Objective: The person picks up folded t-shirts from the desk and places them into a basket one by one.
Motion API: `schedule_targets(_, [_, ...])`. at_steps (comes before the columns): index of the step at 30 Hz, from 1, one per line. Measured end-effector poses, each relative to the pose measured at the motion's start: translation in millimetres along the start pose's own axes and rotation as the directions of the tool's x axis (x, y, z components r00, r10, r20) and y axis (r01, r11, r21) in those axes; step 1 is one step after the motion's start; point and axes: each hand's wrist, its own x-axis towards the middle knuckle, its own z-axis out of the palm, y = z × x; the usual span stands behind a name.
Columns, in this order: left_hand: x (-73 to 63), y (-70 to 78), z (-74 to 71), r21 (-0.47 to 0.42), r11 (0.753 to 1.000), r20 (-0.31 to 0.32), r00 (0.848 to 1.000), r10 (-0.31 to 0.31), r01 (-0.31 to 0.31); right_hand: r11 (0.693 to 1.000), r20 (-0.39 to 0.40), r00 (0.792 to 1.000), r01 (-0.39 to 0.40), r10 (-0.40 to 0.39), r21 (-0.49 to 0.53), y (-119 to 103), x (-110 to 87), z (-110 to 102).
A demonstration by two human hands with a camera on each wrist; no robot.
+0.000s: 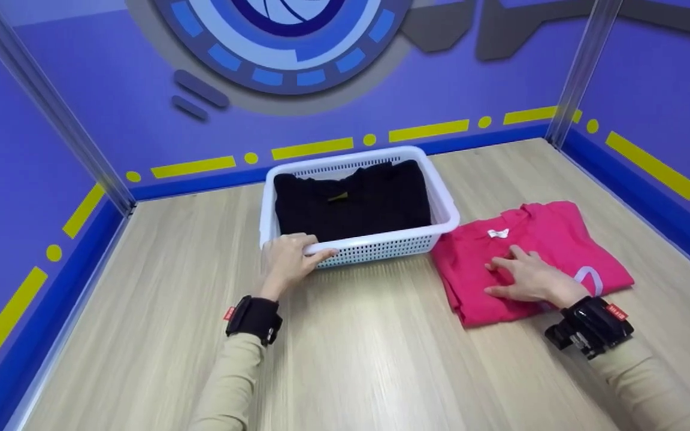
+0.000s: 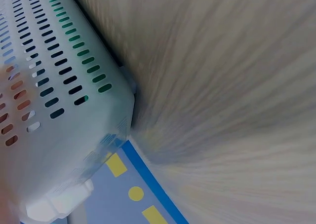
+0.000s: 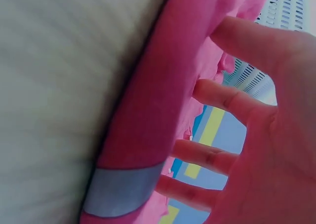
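A white plastic basket (image 1: 354,254) with slotted walls stands near the back wall, and a folded black shirt (image 1: 369,206) lies inside it. My left hand (image 1: 289,258) grips the basket's near left corner, thumb along the front and fingers over the rim. The left wrist view shows the basket's wall (image 2: 74,135) close up. To the right of the basket lies a folded pink shirt (image 1: 471,263) with a white neck label and a pale stripe. Spread fingertips of my right hand (image 1: 527,278) rest on top of this shirt; the right wrist view shows them touching the cloth.
The light wood table (image 1: 345,359) carries the basket and the shirt. Blue printed panels (image 1: 111,108) with yellow marks wall in its back and both sides, joined by metal corner posts (image 1: 581,66). The pink shirt's left edge meets the basket's right front corner.
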Motion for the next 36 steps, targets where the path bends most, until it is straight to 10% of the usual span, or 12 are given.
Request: schedule_targets(36, [-1.8, 2.5, -0.2, 0.050, 0.998, 0.011, 0.999, 0.030, -0.031, 1.000, 0.163, 0.987, -0.007, 0.003, 0.027, -42.7, -22.7, 1.0])
